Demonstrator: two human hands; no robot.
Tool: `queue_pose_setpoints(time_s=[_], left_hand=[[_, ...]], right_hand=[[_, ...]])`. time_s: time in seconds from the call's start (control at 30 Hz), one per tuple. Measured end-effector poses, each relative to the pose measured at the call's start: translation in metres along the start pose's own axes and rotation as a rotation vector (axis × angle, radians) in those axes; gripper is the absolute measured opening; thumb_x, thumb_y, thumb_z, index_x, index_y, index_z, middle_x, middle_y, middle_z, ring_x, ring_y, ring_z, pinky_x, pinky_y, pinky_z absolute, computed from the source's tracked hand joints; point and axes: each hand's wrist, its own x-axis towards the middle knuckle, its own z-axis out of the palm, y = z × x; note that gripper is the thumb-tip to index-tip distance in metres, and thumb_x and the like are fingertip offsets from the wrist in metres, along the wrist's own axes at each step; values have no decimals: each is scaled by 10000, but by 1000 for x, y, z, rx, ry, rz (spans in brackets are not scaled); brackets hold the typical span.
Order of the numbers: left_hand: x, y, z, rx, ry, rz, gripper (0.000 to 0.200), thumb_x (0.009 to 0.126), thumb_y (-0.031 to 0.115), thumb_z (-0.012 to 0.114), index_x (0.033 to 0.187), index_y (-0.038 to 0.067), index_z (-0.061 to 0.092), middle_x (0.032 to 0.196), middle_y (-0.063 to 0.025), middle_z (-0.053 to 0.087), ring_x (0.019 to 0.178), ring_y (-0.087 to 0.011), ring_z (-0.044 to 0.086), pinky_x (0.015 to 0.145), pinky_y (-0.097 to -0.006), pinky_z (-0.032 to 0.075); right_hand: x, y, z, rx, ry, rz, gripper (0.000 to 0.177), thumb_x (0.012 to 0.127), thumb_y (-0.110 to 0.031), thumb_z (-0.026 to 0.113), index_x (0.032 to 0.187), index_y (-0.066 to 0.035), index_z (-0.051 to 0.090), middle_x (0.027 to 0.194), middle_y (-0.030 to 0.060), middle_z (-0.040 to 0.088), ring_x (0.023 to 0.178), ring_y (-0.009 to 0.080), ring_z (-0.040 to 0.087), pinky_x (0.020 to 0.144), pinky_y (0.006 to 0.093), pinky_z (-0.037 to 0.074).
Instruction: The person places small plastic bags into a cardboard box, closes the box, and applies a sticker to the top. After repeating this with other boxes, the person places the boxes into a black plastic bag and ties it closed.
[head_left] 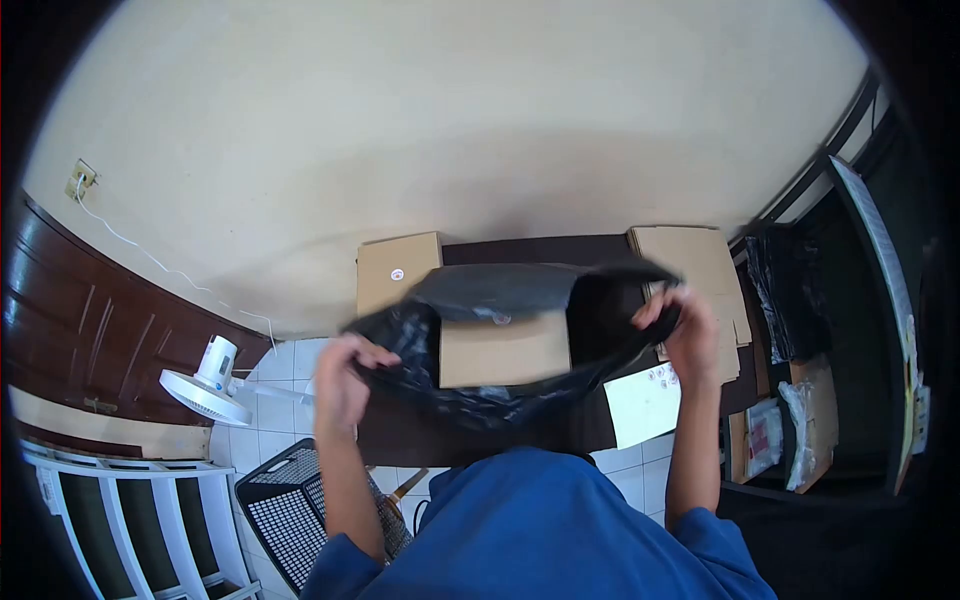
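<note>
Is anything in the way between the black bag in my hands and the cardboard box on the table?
Nothing visible. The left hand and right hand hold the black bag open right at the cardboard box, which shows through the bag's mouth.

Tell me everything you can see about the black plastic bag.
The black plastic bag is thin, glossy and crinkled, stretched wide between both hands above a dark table. The left hand grips one edge of its mouth, the right hand the other. Its upper flap looks greyish with glare; the lower edge sags. A cardboard box shows in the open mouth; whether it is inside cannot be told.
</note>
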Motion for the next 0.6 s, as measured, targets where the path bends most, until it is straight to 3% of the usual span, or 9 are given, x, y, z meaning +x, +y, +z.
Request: queue_pose_setpoints(time_s=[0.03, 0.07, 0.1, 0.17, 0.2, 0.3, 0.33, 0.47, 0.6], left_hand=[[4, 24, 9, -210, -33, 60, 311, 996, 238, 529, 1118, -38, 604, 939, -135, 661, 864, -252, 675, 822, -426, 569], [10, 48, 31, -228, -63, 59, 375, 983, 214, 547, 1259, -40, 535, 1047, -164, 640, 896, -258, 672, 841, -446, 567], [15, 68, 53, -244, -94, 62, 497, 971, 190, 565, 1399, -42, 465, 1156, -193, 620, 929, -264, 669, 860, -465, 566], [23, 80, 90, 160, -60, 172, 599, 952, 154, 592, 1480, -35, 382, 1230, -217, 585, 879, -258, 673, 817, -450, 586], [24, 84, 101, 362, -35, 219, 658, 942, 136, 606, 1520, -32, 340, 1267, -228, 568, 854, -255, 674, 796, -442, 596], [22, 102, 104, 220, -92, 192, 685, 922, 98, 633, 1526, -28, 334, 1302, -242, 563, 782, -227, 680, 674, -392, 613], [22, 101, 103, 266, -77, 229, 675, 930, 102, 626, 1522, -43, 337, 1355, -263, 538, 736, -212, 681, 554, -340, 605], [1, 95, 98, 326, -9, 151, 630, 933, 93, 624, 1494, -60, 382, 1418, -276, 502, 748, -208, 683, 512, -292, 603], [-12, 62, 83, 406, 23, -67, 651, 963, 182, 609, 1498, -88, 354, 1477, -257, 479, 782, -263, 714, 552, -350, 620]], right_hand=[[11, -17, 8, 114, 126, -2, 286, 1003, -243, 502, 979, 14, 623, 1022, 224, 709, 779, 241, 696, 733, 416, 573], [26, -29, 11, -23, 160, 63, 317, 1016, -222, 468, 1050, 54, 619, 1192, 255, 677, 779, 225, 697, 672, 356, 576], [31, -40, 19, -52, 101, 50, 334, 1016, -217, 458, 1084, 70, 614, 1230, 262, 661, 783, 215, 697, 642, 334, 568], [41, -59, 43, -112, -28, 19, 375, 1015, -206, 437, 1151, 101, 604, 1306, 278, 627, 790, 195, 698, 583, 291, 551], [40, -63, 55, -153, -34, -7, 435, 1004, -193, 421, 1269, 129, 544, 1355, 291, 591, 716, 159, 662, 539, 272, 542], [39, -68, 47, 110, -91, -30, 477, 983, -178, 427, 1336, 138, 484, 1422, 306, 534, 633, 138, 601, 556, 290, 566], [34, -73, 52, 96, -82, -61, 515, 972, -189, 438, 1364, 146, 440, 1466, 324, 481, 588, 127, 553, 538, 291, 572], [5, -70, 65, 20, -60, -54, 542, 949, -204, 473, 1340, 170, 439, 1488, 342, 440, 611, 154, 589, 477, 296, 552], [-5, -32, 46, 18, 10, 89, 538, 922, -180, 528, 1338, 153, 452, 1473, 287, 479, 645, 185, 636, 504, 320, 578]])
